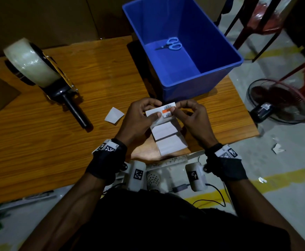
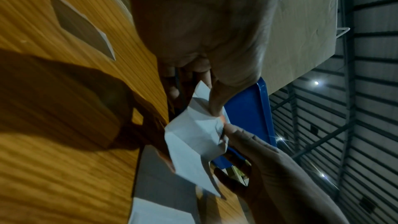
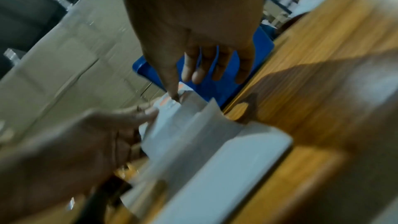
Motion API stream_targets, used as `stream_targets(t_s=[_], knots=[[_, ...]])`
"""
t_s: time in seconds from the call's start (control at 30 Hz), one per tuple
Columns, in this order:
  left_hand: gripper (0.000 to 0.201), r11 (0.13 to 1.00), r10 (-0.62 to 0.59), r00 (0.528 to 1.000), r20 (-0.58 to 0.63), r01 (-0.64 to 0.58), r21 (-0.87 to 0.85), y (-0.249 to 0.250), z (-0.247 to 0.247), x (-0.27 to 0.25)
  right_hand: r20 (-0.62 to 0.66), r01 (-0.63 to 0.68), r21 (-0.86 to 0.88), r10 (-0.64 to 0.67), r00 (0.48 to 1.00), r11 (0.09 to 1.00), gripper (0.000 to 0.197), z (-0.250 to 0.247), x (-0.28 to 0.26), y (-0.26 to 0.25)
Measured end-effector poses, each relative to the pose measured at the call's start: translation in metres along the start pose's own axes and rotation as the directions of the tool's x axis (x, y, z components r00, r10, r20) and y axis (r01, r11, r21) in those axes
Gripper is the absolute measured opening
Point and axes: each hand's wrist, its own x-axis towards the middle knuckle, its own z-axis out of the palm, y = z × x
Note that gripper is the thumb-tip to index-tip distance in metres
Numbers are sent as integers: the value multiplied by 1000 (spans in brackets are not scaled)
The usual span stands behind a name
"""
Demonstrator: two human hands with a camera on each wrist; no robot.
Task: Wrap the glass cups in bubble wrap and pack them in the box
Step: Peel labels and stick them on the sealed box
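Both wrists, nearest my camera, carry black bands with black-and-white square marker tags. Item held: strip of white labels (image 1: 163,124), its lower end trailing onto the wooden table (image 1: 39,142). My left hand (image 1: 139,117) pinches the strip's top label at its left edge; my right hand (image 1: 189,115) pinches the right part of that label, thumb and forefinger closed on it. Label markings: barcodes and an orange band with dark print, too small for me to read. Blue plastic box (image 1: 193,84): on the table's far side, just beyond my hands, holding only blue-handled scissors (image 1: 171,44). Tape dispenser (image 1: 45,75) with clear tape: table, left. Loose white label (image 1: 114,115): flat on the table beside my left hand. Glass cups and bubble wrap: I cannot locate them in any view.
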Motion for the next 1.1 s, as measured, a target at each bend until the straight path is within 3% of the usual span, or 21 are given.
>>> stream_targets(t_s=[0.1, 0.2, 0.47, 0.87, 1.0, 1.1], knots=[[25, 999, -31, 999, -34, 30, -33, 0, 1, 0, -39, 152, -186, -162, 986, 971, 26, 2, -3, 2], [26, 998, -43, 998, -39, 41, -49, -1, 3, 0, 5, 281, -349, -299, 954, 894, 25, 5, -6, 1], [29, 995, -64, 997, -42, 61, -76, -3, 7, 1, 82, 298, -425, -292, 953, 854, 35, 7, -6, 5], [29, 995, -38, 999, -30, 35, -95, -1, 5, -3, 71, 330, -418, -332, 941, 846, 34, 9, -8, 6], [21, 990, 96, 991, -91, -86, 108, -1, 3, -6, 0, 238, -277, -248, 969, 931, 50, 4, -10, 6], [11, 924, 284, 956, -75, -251, 289, 1, 0, -11, -44, 304, -271, -327, 944, 913, 19, -1, -8, 5]])
